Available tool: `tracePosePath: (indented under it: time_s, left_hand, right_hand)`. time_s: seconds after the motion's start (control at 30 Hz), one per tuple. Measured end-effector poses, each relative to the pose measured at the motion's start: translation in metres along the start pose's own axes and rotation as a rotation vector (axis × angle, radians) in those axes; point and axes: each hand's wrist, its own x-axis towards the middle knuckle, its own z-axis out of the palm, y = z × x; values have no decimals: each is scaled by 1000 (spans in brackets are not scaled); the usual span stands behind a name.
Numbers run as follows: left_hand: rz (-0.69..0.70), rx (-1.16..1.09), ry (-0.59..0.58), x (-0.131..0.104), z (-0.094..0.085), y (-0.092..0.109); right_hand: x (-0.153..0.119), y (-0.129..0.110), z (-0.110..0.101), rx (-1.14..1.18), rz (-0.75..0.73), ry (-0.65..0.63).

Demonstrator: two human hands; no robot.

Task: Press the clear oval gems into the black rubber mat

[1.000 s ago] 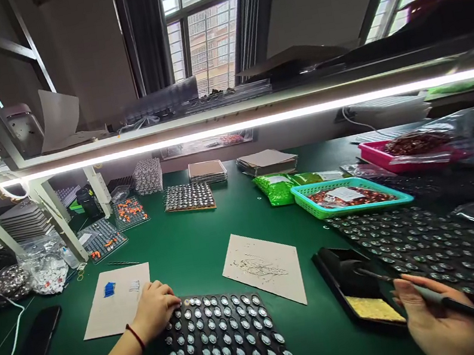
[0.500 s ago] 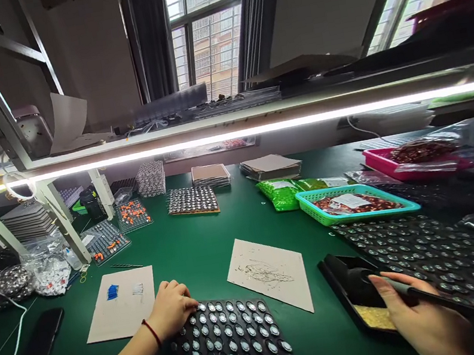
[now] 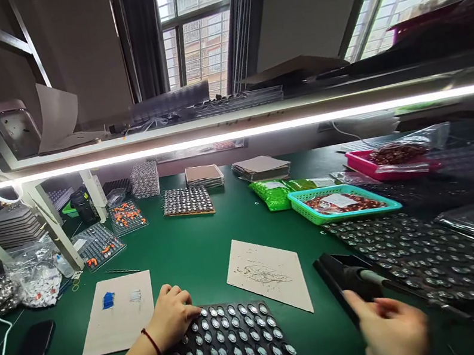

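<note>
1. Green tabletop [image 3: 184,241] beneath a glowing light strip [image 3: 221,139], with a curtained window behind, is the setting for close bench work by a person using two bare hands.

2. Dark tray of round, silvery pieces [image 3: 242,346], the item being worked on, lies flat at the near edge of the bench, between the two hands. At its far left corner rests the left hand [image 3: 175,316], fingers bunched close; whether they pinch the corner or only press on it cannot be told.

3. Right hand [image 3: 393,324], blurred, is loosely curled with a narrow opening between its fingers and nothing visible in its grip. Just beside it, a grey-handled tool [image 3: 372,277] lies at a black holder [image 3: 325,269].

4. Two beige sheets flank the work: a card with blue and silvery bits [image 3: 122,336] to the left, and a marked card [image 3: 267,275] beyond the tray. A turquoise basket [image 3: 300,206] sits farther back, near a second dark sheet of round pieces [image 3: 413,251].

5. Judged from the hands' placement, the step appears to be steadying the tray while the right hand is free of the tool; any further move calls for a still left hand and clearance around the handle.
</note>
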Motion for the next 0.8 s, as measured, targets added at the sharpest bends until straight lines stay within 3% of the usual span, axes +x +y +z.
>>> tracePosePath:
  time_s: [0.07,0.17,0.27,0.4,0.8]
  left_hand:
    - [14,-1,9,0,1,0]
    - [24,-6,30,-1,1,1]
    - [15,-10,48,0,0,3]
    - [6,-10,53,1,-1,6]
    - [15,-16,42,1,-5,12]
  right_hand:
    - [-38,-23,19,7,-199,-240]
    - [-85,-59,57,-50,-508,-740]
    - [-107,-80,92,-218,-632,-979]
    - [-111,-83,110,-398,-659,-1097]
    - [-111,-83,108,-381,-625,-1178]
